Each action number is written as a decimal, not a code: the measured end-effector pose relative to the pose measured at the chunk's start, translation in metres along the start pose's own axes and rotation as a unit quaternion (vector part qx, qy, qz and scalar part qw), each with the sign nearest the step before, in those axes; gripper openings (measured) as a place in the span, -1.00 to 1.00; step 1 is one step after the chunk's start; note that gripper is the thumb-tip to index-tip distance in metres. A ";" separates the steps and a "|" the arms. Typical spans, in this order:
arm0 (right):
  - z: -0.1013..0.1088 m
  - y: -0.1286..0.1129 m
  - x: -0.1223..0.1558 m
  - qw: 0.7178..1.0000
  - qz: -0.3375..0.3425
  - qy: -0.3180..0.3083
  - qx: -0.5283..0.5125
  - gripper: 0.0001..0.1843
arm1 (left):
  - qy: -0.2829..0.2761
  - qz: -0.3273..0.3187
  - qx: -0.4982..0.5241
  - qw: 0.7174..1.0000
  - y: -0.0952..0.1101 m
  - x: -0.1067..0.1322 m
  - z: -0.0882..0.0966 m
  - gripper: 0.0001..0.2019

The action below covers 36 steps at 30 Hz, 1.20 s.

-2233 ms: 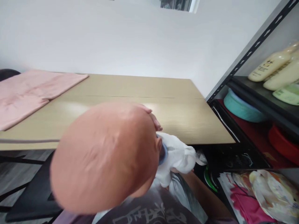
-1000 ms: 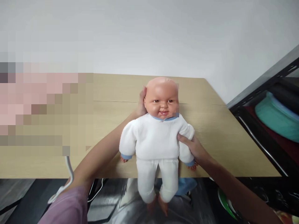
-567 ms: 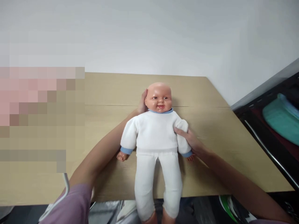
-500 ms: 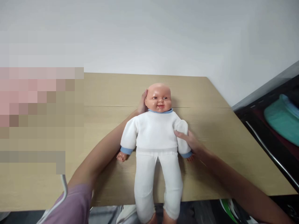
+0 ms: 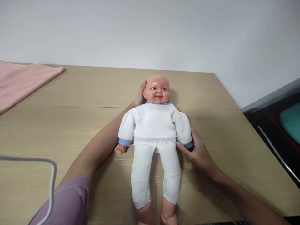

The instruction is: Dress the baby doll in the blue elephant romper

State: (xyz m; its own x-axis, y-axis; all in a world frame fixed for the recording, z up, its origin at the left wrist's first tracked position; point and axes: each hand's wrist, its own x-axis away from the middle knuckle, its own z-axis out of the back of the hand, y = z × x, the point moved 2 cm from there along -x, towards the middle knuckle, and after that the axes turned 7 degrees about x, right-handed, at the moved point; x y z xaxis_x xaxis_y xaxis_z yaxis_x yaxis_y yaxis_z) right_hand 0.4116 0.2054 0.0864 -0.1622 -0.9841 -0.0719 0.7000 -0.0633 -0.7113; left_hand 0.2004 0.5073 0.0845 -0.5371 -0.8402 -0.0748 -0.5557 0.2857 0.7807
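Observation:
A baby doll (image 5: 155, 122) in a white top and trousers with blue collar and cuffs lies face up on the table, its head at the far end. My left hand (image 5: 141, 93) cups the side and back of the doll's head, its fingers partly hidden behind it. At the doll's other side, my right hand (image 5: 195, 150) grips near the hip and sleeve cuff. Its thumb rests against the hip, while its fingers go behind the doll's arm, out of sight.
A pink cloth (image 5: 22, 81) lies at the far left of the wooden table (image 5: 98, 84). A white cable (image 5: 52, 178) hangs in front of my left sleeve. Beyond the table's right edge stands a black item with teal cloth (image 5: 292, 120). A pale wall rises behind.
The doll has moved farther onto the table, its feet now showing. My right hand has slid from the doll's upper arm down to its hip. My left hand stays at the head.

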 end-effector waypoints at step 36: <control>0.003 0.016 0.005 0.996 0.047 0.016 0.080 -0.32 | -0.055 0.076 -0.054 0.994 0.003 0.007 0.030 -0.21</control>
State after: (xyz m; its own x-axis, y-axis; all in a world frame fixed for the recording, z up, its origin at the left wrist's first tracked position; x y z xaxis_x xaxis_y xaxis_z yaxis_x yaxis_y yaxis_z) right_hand 0.4238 0.1992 0.0766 -0.1109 -0.9815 -0.1561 0.8145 0.0003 -0.5801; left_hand 0.1756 0.5162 0.0675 -0.6783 -0.7347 -0.0138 -0.3949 0.3486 0.8500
